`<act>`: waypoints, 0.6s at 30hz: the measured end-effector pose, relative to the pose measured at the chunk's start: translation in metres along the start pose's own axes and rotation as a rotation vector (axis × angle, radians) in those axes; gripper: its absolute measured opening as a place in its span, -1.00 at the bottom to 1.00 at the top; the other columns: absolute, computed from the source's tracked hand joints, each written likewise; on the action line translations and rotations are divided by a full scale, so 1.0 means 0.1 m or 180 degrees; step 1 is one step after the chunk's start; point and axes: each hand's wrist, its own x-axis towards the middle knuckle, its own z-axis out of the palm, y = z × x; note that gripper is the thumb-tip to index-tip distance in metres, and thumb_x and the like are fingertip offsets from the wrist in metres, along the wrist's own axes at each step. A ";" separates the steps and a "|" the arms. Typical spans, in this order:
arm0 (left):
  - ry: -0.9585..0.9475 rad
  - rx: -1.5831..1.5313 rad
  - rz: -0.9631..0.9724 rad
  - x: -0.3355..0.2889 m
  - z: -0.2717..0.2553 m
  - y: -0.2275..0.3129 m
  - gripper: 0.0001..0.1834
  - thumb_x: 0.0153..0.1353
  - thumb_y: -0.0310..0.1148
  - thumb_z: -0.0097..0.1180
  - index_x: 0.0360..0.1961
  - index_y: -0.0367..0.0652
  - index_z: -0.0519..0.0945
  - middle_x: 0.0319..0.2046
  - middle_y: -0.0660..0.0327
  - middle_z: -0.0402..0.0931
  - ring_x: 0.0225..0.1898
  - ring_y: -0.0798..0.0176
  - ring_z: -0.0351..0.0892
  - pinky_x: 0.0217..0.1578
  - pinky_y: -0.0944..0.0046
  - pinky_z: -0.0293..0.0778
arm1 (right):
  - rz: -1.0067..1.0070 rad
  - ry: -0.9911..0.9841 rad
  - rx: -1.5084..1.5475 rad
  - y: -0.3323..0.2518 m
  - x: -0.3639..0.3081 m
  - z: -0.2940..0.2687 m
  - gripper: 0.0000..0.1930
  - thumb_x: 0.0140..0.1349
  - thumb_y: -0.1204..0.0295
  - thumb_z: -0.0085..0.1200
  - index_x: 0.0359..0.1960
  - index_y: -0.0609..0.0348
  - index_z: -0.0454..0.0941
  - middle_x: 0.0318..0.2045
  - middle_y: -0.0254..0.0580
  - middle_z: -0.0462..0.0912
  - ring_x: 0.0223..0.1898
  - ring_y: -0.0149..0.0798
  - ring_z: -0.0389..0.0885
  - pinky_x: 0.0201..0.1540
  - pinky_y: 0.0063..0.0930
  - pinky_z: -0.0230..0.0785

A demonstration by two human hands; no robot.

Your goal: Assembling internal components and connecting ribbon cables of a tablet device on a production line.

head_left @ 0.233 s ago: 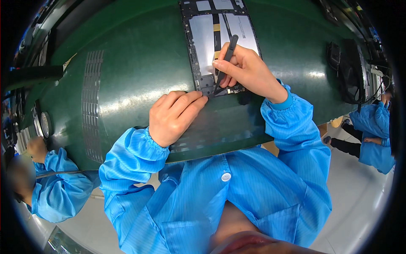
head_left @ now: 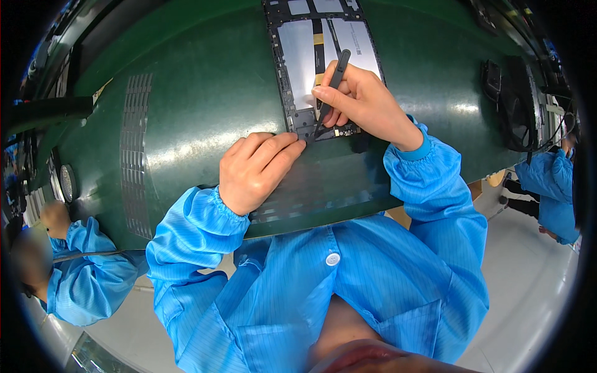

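An opened tablet (head_left: 295, 53) lies on the green bench top, its silver back panel and black frame exposed, with a dark ribbon cable (head_left: 319, 53) running down the middle. My right hand (head_left: 373, 102) pinches black tweezers (head_left: 338, 73) between thumb and fingers. The tips of the tweezers point down at the tablet's near edge and appear to touch it. At the tablet's near left corner rest the fingertips of my left hand (head_left: 258, 171), its fingers stretched out side by side. What lies directly beneath those fingertips is hidden.
A long sheet of dark strips (head_left: 135, 155) lies on the bench at left. Near the left rim a person in a blue sleeve (head_left: 90, 267) works. Black equipment with cables (head_left: 519, 105) stands at right, and another person in blue (head_left: 555, 193) is beyond the bench.
My hands and the tweezers hold almost the same place. At the far right, the other person has shifted posture, with legs and arm in a different place.
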 end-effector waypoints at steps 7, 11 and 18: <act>-0.0057 0.0023 0.0028 -0.02 -0.01 0.01 -0.62 -0.16 -0.42 0.21 -0.19 -0.11 0.68 -0.16 0.31 0.62 -0.27 0.28 0.57 -0.31 0.30 0.54 | -0.0004 0.0021 0.0025 0.01 -0.01 0.02 -0.72 0.36 0.30 0.12 -0.20 0.32 0.45 -0.47 -0.07 0.68 -0.46 -0.34 0.72 -0.47 -0.55 0.55; -0.0066 0.0031 0.0033 -0.03 -0.02 0.00 -0.62 -0.16 -0.42 0.21 -0.19 -0.11 0.68 -0.16 0.31 0.62 -0.27 0.27 0.57 -0.31 0.30 0.54 | 0.0010 0.0031 0.0014 -0.01 -0.01 0.03 -0.73 0.36 0.30 0.12 -0.20 0.31 0.44 -0.47 -0.07 0.68 -0.46 -0.34 0.72 -0.47 -0.55 0.55; -0.0205 0.0269 0.0071 0.03 -0.10 0.05 -0.58 -0.16 -0.44 0.23 -0.15 -0.02 0.72 -0.20 0.32 0.62 -0.29 0.26 0.57 -0.36 0.30 0.54 | -0.0003 0.0045 0.0054 -0.01 0.00 0.03 -0.74 0.36 0.30 0.13 -0.22 0.29 0.44 -0.48 -0.09 0.68 -0.47 -0.36 0.70 -0.47 -0.55 0.54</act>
